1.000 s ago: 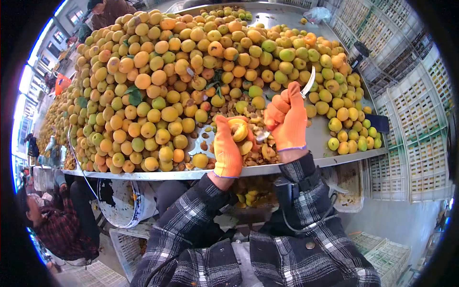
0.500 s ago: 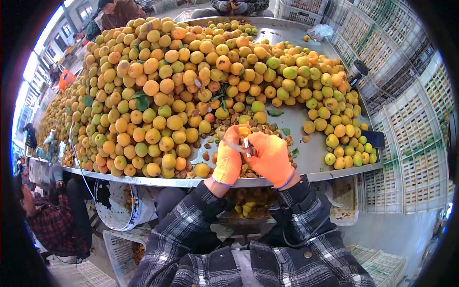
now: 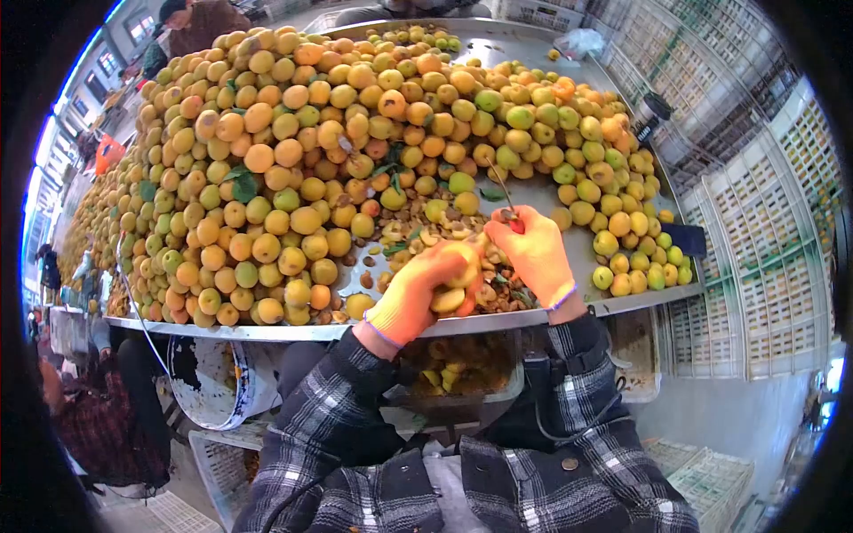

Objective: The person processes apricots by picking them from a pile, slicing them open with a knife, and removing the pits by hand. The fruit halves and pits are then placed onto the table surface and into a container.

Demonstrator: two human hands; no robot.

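Moved apart since half a second ago: left hand (image 3: 418, 293) fingers wrapped round apricot (image 3: 455, 277) above desk (image 3: 586, 258) edge; right hand (image 3: 536, 253) pinching knife (image 3: 503, 191), blade lifted clear, cut likely finished.

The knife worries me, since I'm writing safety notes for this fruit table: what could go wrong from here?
The right hand holds the knife close to the left hand gripping a fruit; a slip could cut through the thin glove. The fruit pile stands steep beside the table edge; fruit may roll off.
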